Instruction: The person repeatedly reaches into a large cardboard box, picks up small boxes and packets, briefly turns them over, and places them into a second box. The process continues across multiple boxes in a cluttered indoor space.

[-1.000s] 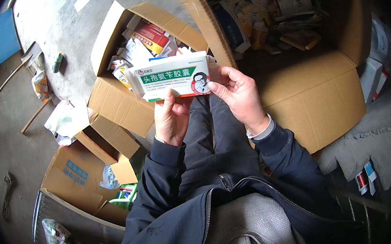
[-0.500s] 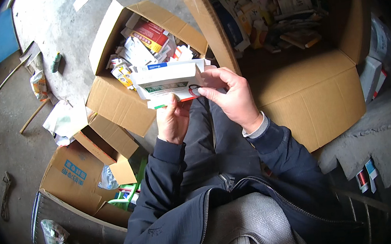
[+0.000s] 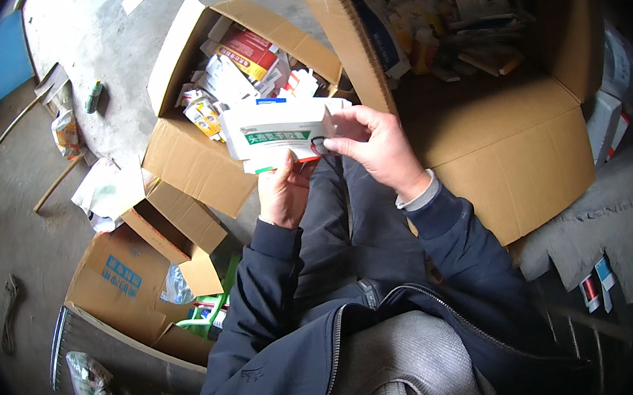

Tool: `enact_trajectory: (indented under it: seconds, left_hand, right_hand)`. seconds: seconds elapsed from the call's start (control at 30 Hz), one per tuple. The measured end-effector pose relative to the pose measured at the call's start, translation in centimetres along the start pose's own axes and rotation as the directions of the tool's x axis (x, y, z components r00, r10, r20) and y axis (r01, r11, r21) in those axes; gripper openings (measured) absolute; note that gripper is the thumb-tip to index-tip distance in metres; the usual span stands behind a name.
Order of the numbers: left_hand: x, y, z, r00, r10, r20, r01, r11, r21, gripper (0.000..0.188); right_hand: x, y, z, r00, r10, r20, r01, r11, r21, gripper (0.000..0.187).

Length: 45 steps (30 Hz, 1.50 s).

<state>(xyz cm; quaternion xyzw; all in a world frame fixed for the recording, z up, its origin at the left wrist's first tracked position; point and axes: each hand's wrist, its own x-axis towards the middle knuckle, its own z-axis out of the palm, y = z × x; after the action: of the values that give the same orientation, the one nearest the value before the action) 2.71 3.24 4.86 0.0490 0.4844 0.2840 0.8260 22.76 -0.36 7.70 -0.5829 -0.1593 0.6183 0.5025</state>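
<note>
Above grey floor (image 3: 103, 35), the left grip (image 3: 284, 191) pinches white carton (image 3: 275, 134) by lower edge, right grip (image 3: 382, 148) by right end.

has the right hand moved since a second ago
Yes, slightly: the right hand has shifted left relative to the large open carton.

Remotely, I look down through a head-worn fisheye, left hand (image 3: 283, 196) and right hand (image 3: 384, 149) close below.
</note>
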Motion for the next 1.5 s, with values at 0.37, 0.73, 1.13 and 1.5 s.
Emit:
enact_trajectory:
  seconds: [0.37, 0.73, 1.13, 1.5]
  left_hand:
    - [-0.6, -0.3, -0.8, 0.966, 0.145, -0.216, -0.125, 0.987, 0.103, 0.023]
    - [-1.8, 1.8, -3.3, 0.989, -0.01, -0.15, 0.053, 0.957, 0.286, 0.031]
    - [-3.8, 5.6, -7.1, 0.955, 0.04, -0.294, 0.0, 0.991, 0.134, 0.026]
    - [-2.5, 3.0, -6.7, 0.925, 0.026, -0.38, 0.075, 0.966, 0.248, 0.026]
  right_hand:
    - [-0.8, 3.3, 1.3, 0.981, 0.052, -0.188, -0.105, 0.954, -0.281, 0.046]
    - [2.7, 6.6, 0.8, 0.989, -0.014, -0.148, -0.022, 0.97, -0.243, 0.019]
    - [2.5, 6.1, 1.2, 0.96, -0.017, -0.278, -0.083, 0.936, -0.342, 0.015]
    - [0.1, 7.5, 4.0, 1.0, 0.014, 0.007, -0.011, 0.94, -0.341, 0.016]
